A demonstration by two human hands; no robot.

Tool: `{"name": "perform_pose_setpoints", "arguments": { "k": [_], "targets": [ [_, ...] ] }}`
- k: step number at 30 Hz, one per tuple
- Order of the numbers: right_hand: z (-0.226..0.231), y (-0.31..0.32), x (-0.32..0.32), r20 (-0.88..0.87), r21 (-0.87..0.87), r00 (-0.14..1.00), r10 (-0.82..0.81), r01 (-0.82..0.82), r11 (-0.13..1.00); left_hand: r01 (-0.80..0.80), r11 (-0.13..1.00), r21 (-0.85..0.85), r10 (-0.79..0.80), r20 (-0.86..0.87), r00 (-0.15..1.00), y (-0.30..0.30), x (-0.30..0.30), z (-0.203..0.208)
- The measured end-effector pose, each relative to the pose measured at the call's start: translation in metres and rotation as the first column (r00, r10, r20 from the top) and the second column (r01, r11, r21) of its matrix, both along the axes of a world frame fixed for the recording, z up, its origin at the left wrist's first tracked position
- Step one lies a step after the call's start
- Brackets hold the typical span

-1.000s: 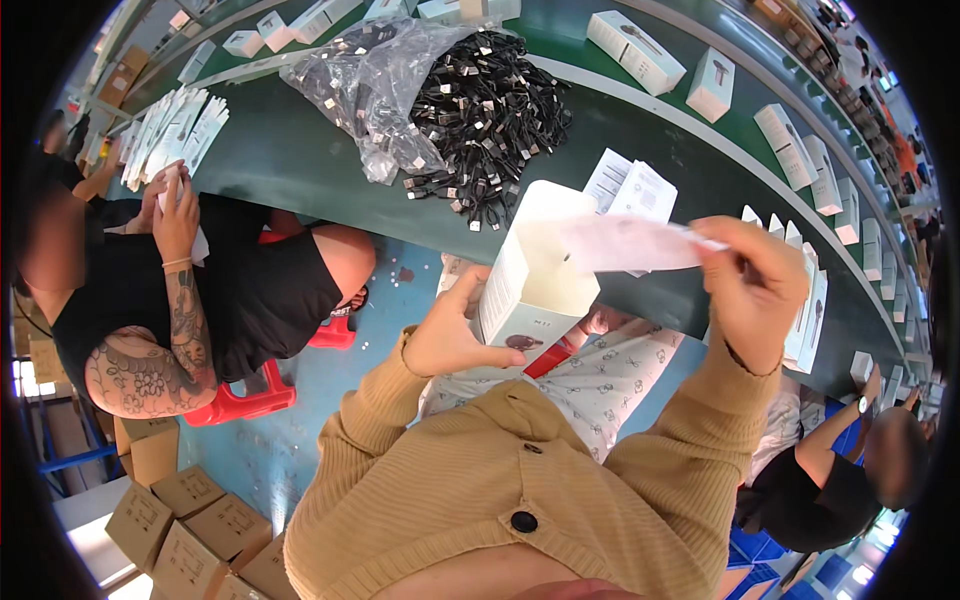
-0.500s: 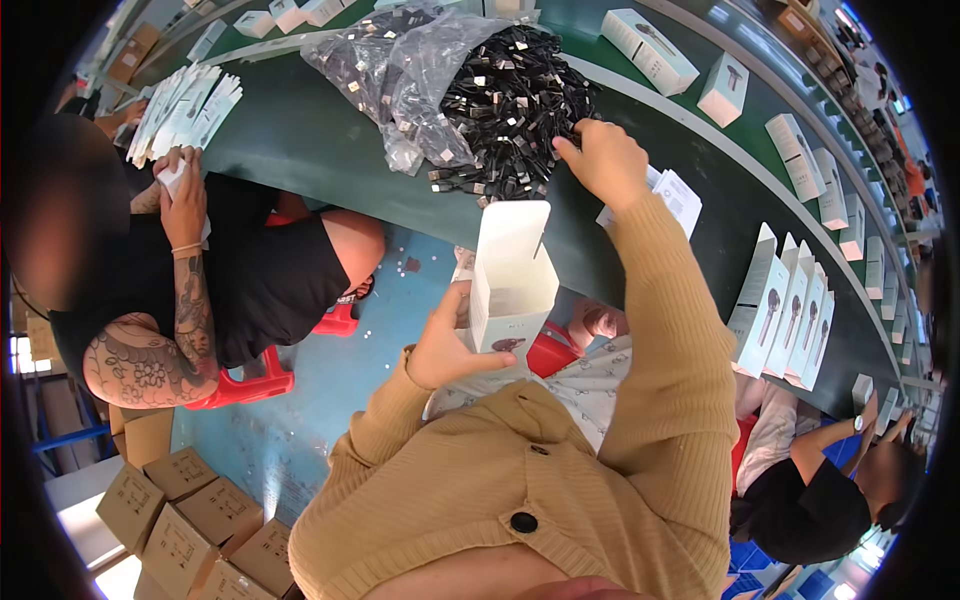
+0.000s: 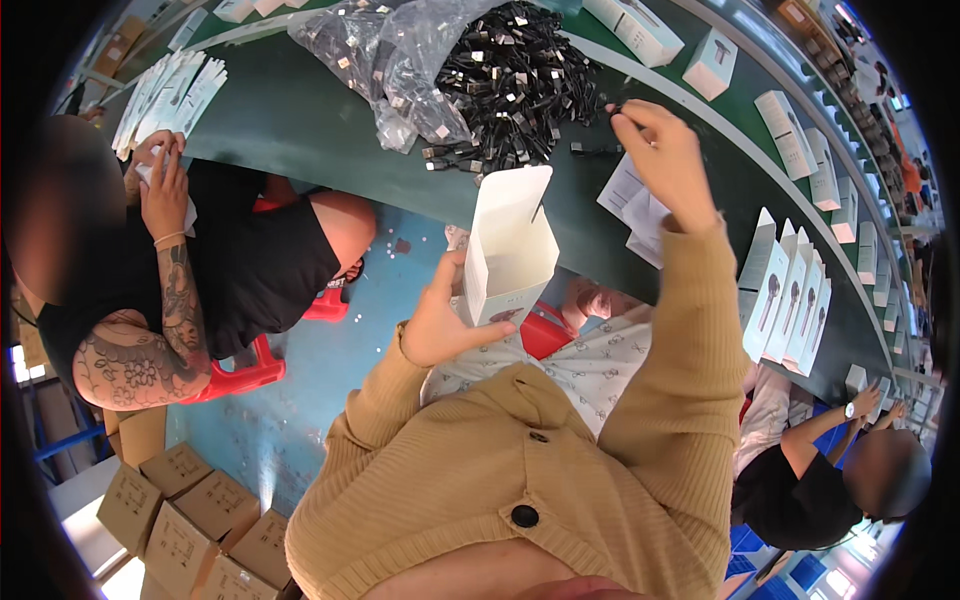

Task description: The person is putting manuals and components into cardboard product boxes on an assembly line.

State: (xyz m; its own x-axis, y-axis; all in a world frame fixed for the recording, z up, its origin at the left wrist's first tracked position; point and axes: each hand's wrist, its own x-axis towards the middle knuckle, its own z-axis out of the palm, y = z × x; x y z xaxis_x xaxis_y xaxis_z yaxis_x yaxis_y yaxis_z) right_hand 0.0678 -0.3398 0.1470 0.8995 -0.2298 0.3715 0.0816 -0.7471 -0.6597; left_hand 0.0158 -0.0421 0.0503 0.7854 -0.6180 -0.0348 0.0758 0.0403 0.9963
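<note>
1. White box [image 3: 512,292], held at the pile's 6 o'clock: best kept steady, mouth up, flap clear.
2. Black cable [image 3: 612,109]: better handled singly and gently, well off the pile [image 3: 520,85], lest neighbours snag.
3. Left hand [image 3: 437,325]: half spread, gripping the box from 8 o'clock, thumb along 6.
4. Right hand [image 3: 665,165]: at the box's 2 o'clock, fingertips pinched on what looks like the cable; whether the plug [image 3: 590,150] at 9 o'clock belongs to it, I cannot tell.
</note>
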Motion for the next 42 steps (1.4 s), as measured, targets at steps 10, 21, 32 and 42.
{"name": "perform_pose_setpoints", "arguments": {
  "k": [10,21,32,42],
  "targets": [
    [0.076,0.065,-0.119,-0.257,-0.42,0.898,0.356,-0.436,0.796,0.085,0.972,0.218,-0.134,0.217,0.967,-0.024,-0.008,0.009],
    [-0.011,0.065,-0.187,0.247,0.228,0.962,-0.115,0.058,0.972,0.263,0.965,-0.017,-0.263,-0.004,0.965,-0.105,-0.041,0.028],
    [-0.014,-0.063,-0.186,-0.131,-0.555,0.767,-0.628,0.468,0.688,0.329,0.943,-0.043,-0.326,0.065,0.943,-0.074,-0.004,0.041],
    [-0.011,-0.145,-0.179,-0.167,-0.678,0.66,-0.732,0.462,0.572,-0.403,0.912,0.072,0.344,0.399,0.85,0.004,0.099,0.042]
  ]
}}
